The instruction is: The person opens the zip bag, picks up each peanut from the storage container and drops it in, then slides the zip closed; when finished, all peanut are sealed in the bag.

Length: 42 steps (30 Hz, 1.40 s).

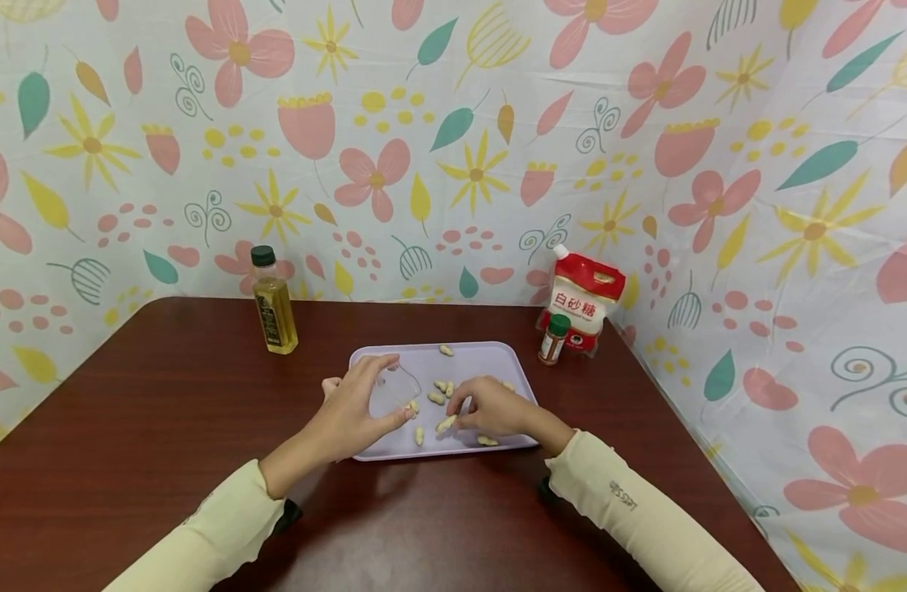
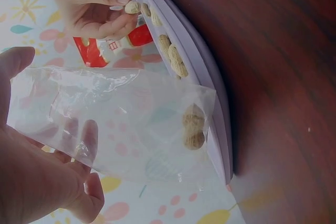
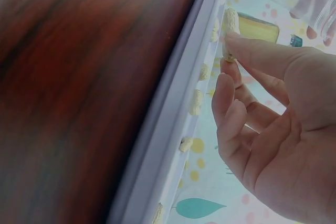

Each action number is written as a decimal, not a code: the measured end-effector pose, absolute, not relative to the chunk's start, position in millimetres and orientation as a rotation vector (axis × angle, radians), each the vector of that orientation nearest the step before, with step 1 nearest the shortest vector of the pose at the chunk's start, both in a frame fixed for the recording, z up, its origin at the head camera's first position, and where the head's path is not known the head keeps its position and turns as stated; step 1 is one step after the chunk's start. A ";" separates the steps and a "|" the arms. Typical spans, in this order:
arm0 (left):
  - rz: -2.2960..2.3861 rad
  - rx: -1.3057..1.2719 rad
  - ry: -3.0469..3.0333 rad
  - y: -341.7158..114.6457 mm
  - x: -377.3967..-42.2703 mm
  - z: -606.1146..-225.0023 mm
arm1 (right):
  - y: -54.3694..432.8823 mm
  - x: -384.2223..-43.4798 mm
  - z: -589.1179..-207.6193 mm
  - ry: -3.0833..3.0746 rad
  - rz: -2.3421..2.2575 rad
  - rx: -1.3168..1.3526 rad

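My left hand [image 1: 342, 419] holds a clear plastic bag [image 2: 131, 114] by its mouth, thumb and fingers spread wide at the opening. At the bottom of the bag lies one unshelled peanut [image 2: 193, 127]. Between the thumb and forefinger of my right hand [image 1: 497, 409] another peanut [image 3: 231, 22] is pinched, close over the tray and to the right of the bag. Several loose peanuts [image 1: 436, 398] are scattered on the lilac tray [image 1: 490, 355], some partly hidden behind my right hand.
On the dark wooden table [image 1: 187, 395], a bottle of yellow oil [image 1: 276, 316] stands at the back left. A small green-capped jar [image 1: 553, 341] stands at the back right, in front of a red and white sugar pouch [image 1: 582, 298]. Flower-patterned cloth [image 1: 453, 205] hangs behind and at the right.
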<state>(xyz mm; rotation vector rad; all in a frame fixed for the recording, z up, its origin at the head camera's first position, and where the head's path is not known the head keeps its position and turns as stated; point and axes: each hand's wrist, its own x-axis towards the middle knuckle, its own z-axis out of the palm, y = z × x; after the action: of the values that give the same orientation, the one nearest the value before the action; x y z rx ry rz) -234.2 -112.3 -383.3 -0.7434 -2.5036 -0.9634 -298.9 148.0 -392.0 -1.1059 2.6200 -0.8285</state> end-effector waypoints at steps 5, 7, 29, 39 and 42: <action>-0.973 -0.748 -2.501 -111.5 -234.1 -384.0 | 150.2 -297.7 -390.1 2.652 -0.855 -1.134; -0.974 -0.749 -2.497 -111.2 -234.2 -384.6 | 151.7 -297.6 -389.2 2.673 -0.873 -1.162; -0.985 -0.762 -2.473 -108.9 -234.0 -384.5 | 146.5 -272.3 -355.6 2.898 -1.137 -1.158; -0.975 -0.773 -2.465 -108.7 -234.0 -385.3 | 129.7 -259.4 -342.0 2.990 -1.206 -1.188; -0.973 -0.775 -2.467 -109.4 -234.2 -385.5 | 124.7 -257.4 -340.3 2.997 -1.203 -1.182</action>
<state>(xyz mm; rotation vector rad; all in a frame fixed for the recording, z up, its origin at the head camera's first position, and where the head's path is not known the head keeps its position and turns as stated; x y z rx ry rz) -234.2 -109.4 -385.5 -0.7754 -2.4673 -0.9735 -257.4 124.7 -340.3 -1.1825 2.9969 -1.2028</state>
